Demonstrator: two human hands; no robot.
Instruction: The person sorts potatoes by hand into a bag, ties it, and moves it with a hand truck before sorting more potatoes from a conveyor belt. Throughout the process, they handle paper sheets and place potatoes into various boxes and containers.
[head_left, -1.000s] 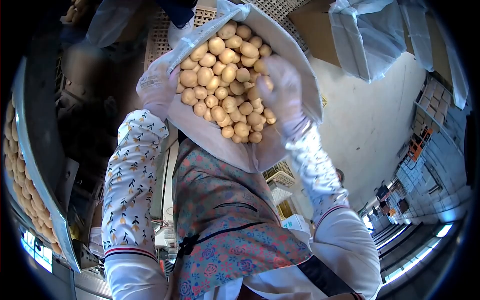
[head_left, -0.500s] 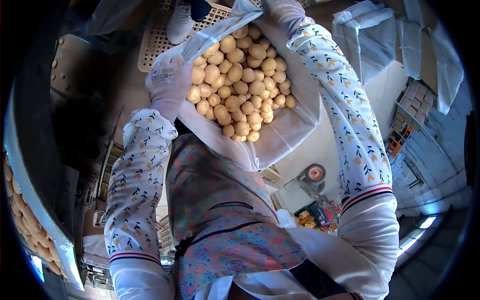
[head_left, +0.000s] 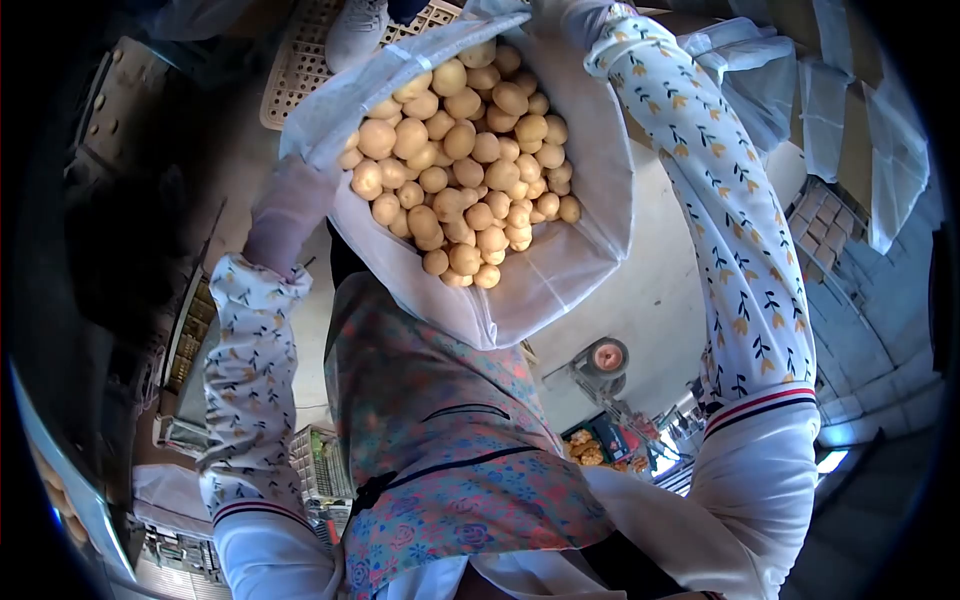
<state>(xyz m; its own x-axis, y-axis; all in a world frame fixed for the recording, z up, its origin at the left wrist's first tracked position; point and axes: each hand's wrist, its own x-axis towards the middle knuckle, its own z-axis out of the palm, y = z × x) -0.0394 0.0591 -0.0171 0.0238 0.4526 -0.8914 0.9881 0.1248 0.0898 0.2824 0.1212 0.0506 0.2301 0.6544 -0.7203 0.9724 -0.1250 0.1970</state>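
Observation:
A white, translucent plastic bag (head_left: 570, 280) gapes in front of my apron, its mouth wide. Many small, round, yellow potatoes (head_left: 465, 170) fill much of it. My left hand (head_left: 293, 205), in a thin pale glove, is closed on the bag's left rim; the fingertips are hidden by the plastic. At the top of the view, my right hand (head_left: 578, 22) grips the far right rim. Its fingers are partly cut off by the frame edge and in shadow.
A shoe (head_left: 357, 32) stands by a perforated plastic crate (head_left: 290, 85) beyond the bag. More clear plastic bags (head_left: 825, 120) hang at the right. Below them is a stack of boxes (head_left: 825, 225). A wheel (head_left: 607, 357) sits on the floor. More potatoes (head_left: 60, 490) lie at the far left.
The bag and its potatoes have shifted slightly left and tilted toward me. My left hand has moved left and down with the rim. The right hand has moved slightly up.

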